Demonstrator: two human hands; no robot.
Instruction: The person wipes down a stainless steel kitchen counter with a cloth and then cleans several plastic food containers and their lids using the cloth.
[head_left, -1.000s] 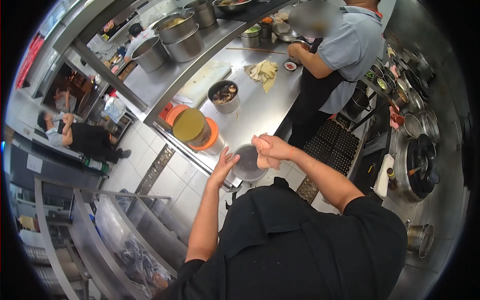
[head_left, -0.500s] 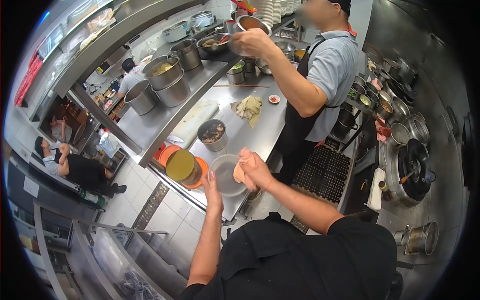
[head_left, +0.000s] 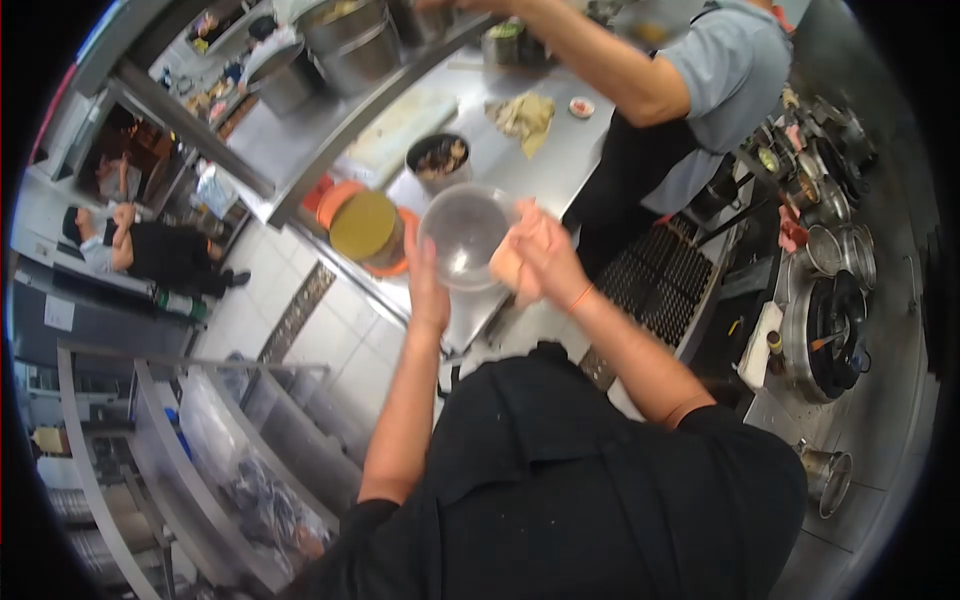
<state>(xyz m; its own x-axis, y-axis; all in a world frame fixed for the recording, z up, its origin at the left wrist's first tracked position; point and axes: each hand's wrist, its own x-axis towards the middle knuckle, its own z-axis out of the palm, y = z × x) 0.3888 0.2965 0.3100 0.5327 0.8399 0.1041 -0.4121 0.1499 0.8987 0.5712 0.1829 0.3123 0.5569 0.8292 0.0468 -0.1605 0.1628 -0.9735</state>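
Observation:
A clear plastic bowl (head_left: 460, 232) is held up in front of me, its hollow inside facing me. My left hand (head_left: 428, 285) grips the bowl at its left wall, thumb on the near side. Bunched in my right hand (head_left: 553, 265) is a peach-coloured cloth (head_left: 510, 262), which touches the bowl's right rim. Left of the bowl, a round container with an olive-yellow top (head_left: 364, 226) stands by orange plastic lids or dishes (head_left: 338, 196). Behind the bowl sits a metal pot (head_left: 438, 172) with dark brown pieces of food in it.
A steel counter (head_left: 575, 150) carries a crumpled beige cloth (head_left: 524, 120), a small dish (head_left: 581, 107) and a white board (head_left: 405, 130). A co-worker (head_left: 725, 80) reaches across at the right. Steel pots (head_left: 345, 40) line the overhead shelf; a metal rack (head_left: 150, 440) stands at lower left.
My view has tilted down, so the counter and shelf sit higher in the picture. Both my hands still hold the bowl and cloth; the cloth has shifted along the bowl's right rim.

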